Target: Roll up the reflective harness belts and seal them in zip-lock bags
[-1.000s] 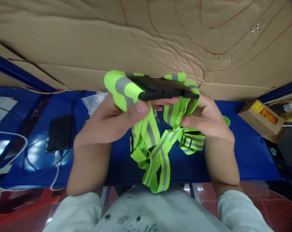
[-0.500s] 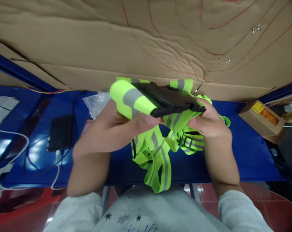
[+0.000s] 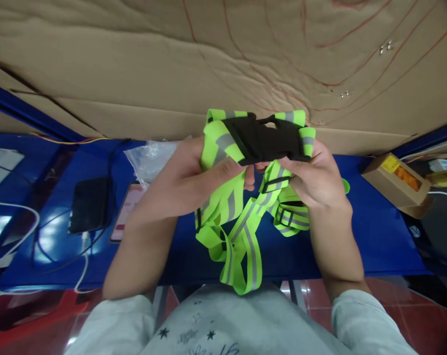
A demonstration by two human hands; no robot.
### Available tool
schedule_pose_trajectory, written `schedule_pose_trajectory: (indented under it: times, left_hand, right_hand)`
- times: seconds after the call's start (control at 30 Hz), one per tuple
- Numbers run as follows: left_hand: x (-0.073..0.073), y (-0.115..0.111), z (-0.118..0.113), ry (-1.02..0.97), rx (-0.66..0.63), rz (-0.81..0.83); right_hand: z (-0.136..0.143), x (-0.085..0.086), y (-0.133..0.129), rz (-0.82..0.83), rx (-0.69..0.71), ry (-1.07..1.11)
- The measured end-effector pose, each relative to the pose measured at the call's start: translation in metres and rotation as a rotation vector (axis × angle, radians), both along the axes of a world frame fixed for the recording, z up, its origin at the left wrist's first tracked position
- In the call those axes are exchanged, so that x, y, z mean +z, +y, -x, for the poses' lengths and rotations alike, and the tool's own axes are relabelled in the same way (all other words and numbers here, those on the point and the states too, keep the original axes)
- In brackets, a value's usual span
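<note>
A neon-yellow reflective strap harness [image 3: 251,241] with grey stripes hangs in loops down to the table's front edge. Its black plastic buckle [image 3: 268,140] is held up at chest height, with webbing running from both ends; part of a second black piece shows behind it. My left hand [image 3: 194,172] is closed around the webbing and the buckle's left end, thumb in front. On the other end, my right hand [image 3: 316,175] pinches the buckle and strap with its thumb below. Black slider adjusters [image 3: 286,217] sit on the hanging straps. Some fingers are hidden behind the webbing.
On the blue table [image 3: 375,217], a clear plastic bag [image 3: 151,158], a phone [image 3: 125,209] and a black power bank [image 3: 89,204] with a white cable lie at left. A small cardboard box [image 3: 397,180] stands at right. A cardboard panel [image 3: 134,74] rises behind.
The buckle has turned to face me more fully, and its right end has risen. My left hand has shifted slightly right, uncovering more of the phone. Both hands keep their hold.
</note>
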State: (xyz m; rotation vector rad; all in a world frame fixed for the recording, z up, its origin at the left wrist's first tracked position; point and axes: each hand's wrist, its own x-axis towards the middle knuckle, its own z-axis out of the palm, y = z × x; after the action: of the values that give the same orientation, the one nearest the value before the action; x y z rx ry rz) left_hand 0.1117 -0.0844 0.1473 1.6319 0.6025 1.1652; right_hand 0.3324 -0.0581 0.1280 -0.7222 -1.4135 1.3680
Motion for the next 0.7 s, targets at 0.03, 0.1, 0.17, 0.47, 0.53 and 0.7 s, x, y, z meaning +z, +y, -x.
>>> schedule_pose_trajectory:
  times: [0.03, 0.1, 0.17, 0.47, 0.53, 0.7]
  left_hand:
    - [-0.003, 0.002, -0.004, 0.01, 0.0, 0.008]
    - [-0.008, 0.005, -0.013, 0.001, 0.044, 0.033]
    - [-0.013, 0.007, -0.022, -0.024, 0.151, 0.013]
    - [-0.025, 0.01, -0.026, -0.031, 0.181, 0.07]
    - [-0.029, 0.012, -0.029, -0.048, 0.191, 0.084]
    - [-0.044, 0.022, -0.042, -0.149, 0.156, 0.266]
  right_hand:
    - [0.002, 0.001, 0.0, 0.002, -0.029, 0.024]
    - [0.005, 0.002, 0.0, 0.007, -0.091, 0.057]
    - [0.008, 0.001, -0.001, 0.012, -0.136, 0.069]
    - [0.014, -0.009, -0.003, -0.064, -0.165, 0.092]
    - [0.016, -0.013, -0.002, -0.057, -0.17, 0.069]
    - [0.018, -0.02, 0.005, -0.085, -0.196, 0.01]
